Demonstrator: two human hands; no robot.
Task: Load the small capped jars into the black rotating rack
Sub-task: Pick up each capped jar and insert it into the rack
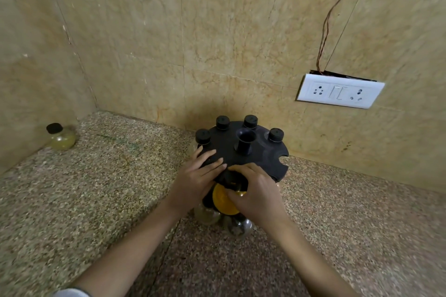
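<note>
While my right hand (258, 190) grips the small yellow-filled, black-capped glass jar (224, 201), its neck tilts forward from my palm toward the nearest slot of the round black plastic rack (263, 154). My left hand (198, 176), straight-fingered, presses the rack top just beside.

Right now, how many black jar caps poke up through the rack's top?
4 caps: one at left, two at back, one at right. The left hand and right hand may hide more.

Left hand (196, 182) flat, right hand (257, 191) curled
</note>
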